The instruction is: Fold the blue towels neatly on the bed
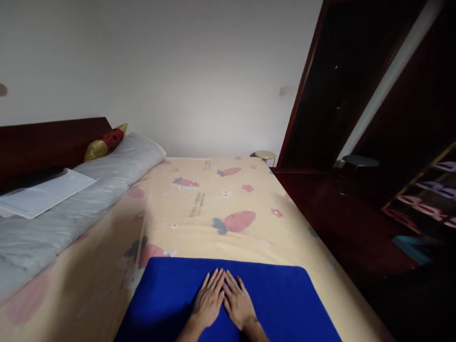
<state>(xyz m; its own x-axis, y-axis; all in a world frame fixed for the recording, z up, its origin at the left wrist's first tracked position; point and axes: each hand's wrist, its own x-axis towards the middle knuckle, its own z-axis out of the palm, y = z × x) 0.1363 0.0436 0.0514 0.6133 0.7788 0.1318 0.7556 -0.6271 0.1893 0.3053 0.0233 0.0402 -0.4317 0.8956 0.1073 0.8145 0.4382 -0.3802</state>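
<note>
Both hands flat, palms down, on a blue cloth spread at the near edge of the bed. Left hand and right hand sit side by side at the cloth's middle, inner edges touching, fingertips pointing far. Fingers of both are stretched out straight and only slightly fanned, gripping nothing, just pressed on the fabric.

The blue cloth lies smooth, far corners rounded, near part running out of frame at the bottom. It rests on a yellow bedsheet printed with pink carrots, small flowers and some text too small to read.

Left side: a grey duvet, loosely folded, runs along the left of the bed. On it, far left, a white flat sheet or folder; cannot tell which. A red-and-gold bolster cushion sits at the far end of the duvet, against the dark wooden headboard.

Far: plain white wall. A small round stool stands just past the far right corner of the bed.

Right: dark wooden wardrobe, very underlit. A black round stool stands near it. Shelving with patterned items at the far right, blurred.
</note>
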